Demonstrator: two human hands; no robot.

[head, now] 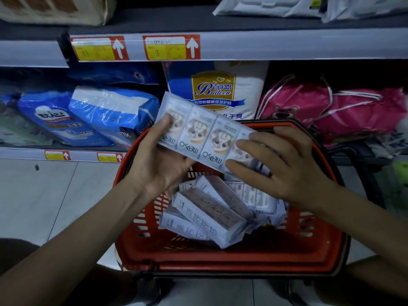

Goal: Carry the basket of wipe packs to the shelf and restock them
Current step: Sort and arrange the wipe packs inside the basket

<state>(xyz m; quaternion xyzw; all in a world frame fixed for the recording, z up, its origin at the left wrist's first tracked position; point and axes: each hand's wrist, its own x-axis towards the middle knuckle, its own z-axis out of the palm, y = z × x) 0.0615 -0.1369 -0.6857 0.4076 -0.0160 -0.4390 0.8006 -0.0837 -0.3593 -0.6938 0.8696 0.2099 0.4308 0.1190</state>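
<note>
Stocking scene, seen from just behind the person. The left hand [159,164] grips the near-left end of one wipe multipack [198,131], thumb pressed on its printed face and fingers curled beneath. The right hand [280,171] lies over the multipack's other end with fingers spread and fairly straight. Four printed panels show on this multipack, the fourth partly covered by the right hand.

Directly below both hands stands one red basket [231,263] on the tiled floor [44,195]. It holds loose wipe packs [207,215]: three long ones are distinct under the left hand, and more lie under the right hand, their number unclear.

Beyond the hands is the shelf [287,44], with two price tags [171,47] on its upper rail. One white bag [214,89] stands behind the multipack, blue packages [110,113] lie beyond the left hand, and pink bags [331,111] beyond the right hand.
</note>
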